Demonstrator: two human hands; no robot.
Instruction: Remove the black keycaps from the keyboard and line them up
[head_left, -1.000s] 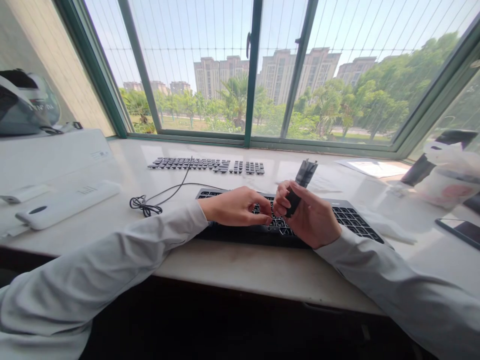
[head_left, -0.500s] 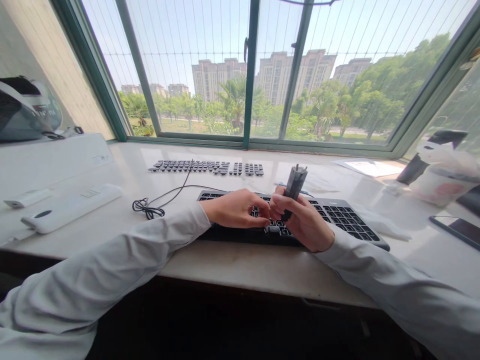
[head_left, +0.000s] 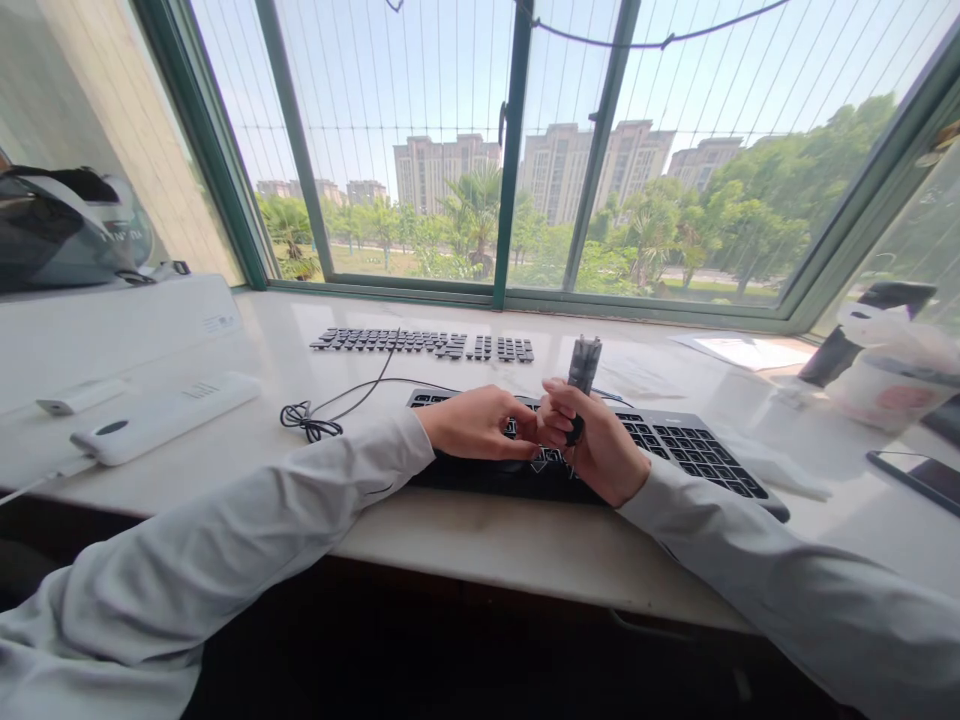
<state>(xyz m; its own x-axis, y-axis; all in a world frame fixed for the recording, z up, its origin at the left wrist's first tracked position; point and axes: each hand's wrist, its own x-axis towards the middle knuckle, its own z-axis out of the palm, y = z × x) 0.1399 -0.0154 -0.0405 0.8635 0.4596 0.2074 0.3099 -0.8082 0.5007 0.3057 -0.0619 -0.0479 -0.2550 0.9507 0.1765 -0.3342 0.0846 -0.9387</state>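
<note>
In the head view a black keyboard (head_left: 694,452) lies near the front edge of the table, its keycaps removed over the visible areas. My right hand (head_left: 600,445) is closed around a dark grey keycap puller (head_left: 583,365), held upright with its pronged end upward. Thin wire shows below this fist, just over the keyboard's lower middle. My left hand (head_left: 480,422) rests across the keyboard's left half, thumb and forefinger curled toward each other beside the right fingers. Whatever sits between those fingertips is too small to make out.
Loose black keycaps (head_left: 420,342) lie in keyboard order near the window. A coiled cable (head_left: 311,424) is left of the keyboard. A white power strip-like device (head_left: 169,420) lies at left. A phone (head_left: 919,478), a plastic-wrapped tub (head_left: 892,375) and papers (head_left: 742,350) lie at right.
My right hand and the keycap puller have shifted slightly left and tipped a little. My left hand keeps its pose on the keyboard. The view has tilted up slightly.
</note>
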